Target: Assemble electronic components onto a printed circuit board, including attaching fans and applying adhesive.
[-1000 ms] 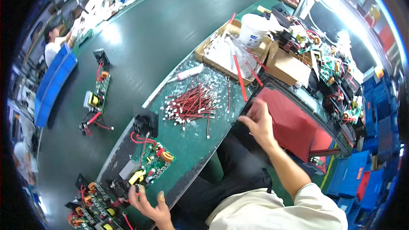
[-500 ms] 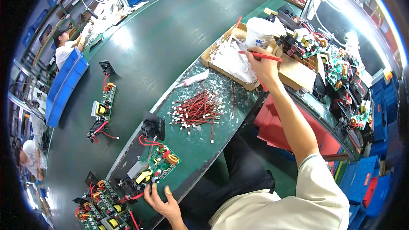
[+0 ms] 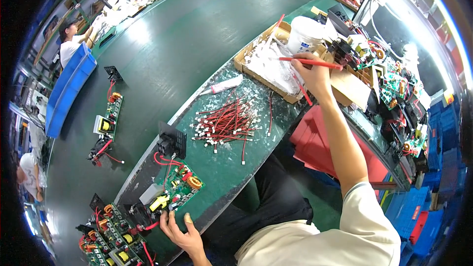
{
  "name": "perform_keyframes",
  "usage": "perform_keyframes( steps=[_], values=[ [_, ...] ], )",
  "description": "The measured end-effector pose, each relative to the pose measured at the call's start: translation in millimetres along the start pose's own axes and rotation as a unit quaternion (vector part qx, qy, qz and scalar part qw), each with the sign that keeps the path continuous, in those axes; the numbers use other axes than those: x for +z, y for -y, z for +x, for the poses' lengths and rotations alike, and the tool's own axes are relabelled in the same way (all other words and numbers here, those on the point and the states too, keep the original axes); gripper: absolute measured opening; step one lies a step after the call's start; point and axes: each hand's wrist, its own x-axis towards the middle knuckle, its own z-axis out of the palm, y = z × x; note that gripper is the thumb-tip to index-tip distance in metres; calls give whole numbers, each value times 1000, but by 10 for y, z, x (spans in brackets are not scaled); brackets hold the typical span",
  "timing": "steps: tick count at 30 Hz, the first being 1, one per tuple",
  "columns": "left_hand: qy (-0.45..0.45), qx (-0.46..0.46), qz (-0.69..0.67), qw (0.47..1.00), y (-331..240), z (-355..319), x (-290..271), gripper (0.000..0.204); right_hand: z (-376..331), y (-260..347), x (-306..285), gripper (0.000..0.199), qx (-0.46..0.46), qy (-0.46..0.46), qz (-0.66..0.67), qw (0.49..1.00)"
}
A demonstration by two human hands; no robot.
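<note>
Left hand (image 3: 181,230) rests at the near edge of the green circuit board (image 3: 181,183), fingers loosely curled, steadying it, gripping nothing. Right of the board lies the red wire bundle (image 3: 226,123). Farther right, right hand (image 3: 311,71) pinches a red wire (image 3: 310,62) over the cardboard box (image 3: 256,71), lifted clear for picking.

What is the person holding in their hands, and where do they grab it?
The right hand grips a red wire near its left end. The left hand only touches the green circuit board.

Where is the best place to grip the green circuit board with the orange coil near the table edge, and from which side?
Probably by the bare near edge of the green circuit board, coming from the person's side. The left hand already rests there with fingertips at that edge, and tall parts, the orange coil and red wires, crowd the top and far end.
</note>
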Motion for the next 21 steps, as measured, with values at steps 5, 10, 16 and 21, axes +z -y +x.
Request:
perform_keyframes(
  steps=[5,10,16,21],
  values=[
    [-7,13,5,1000,-7,-19,-22,41,-74,-142,71,19,-119,58,-3,991],
    [-14,-16,10,1000,75,-80,-60,46,-292,164,-140,18,-18,102,-75,992],
    [-33,79,15,996,26,11,5,71,-1079,948,-298,16,-144,204,193,949],
    [29,59,39,997,23,181,-102,93,-1942,1420,84,15,-144,355,226,896]
  ],
)
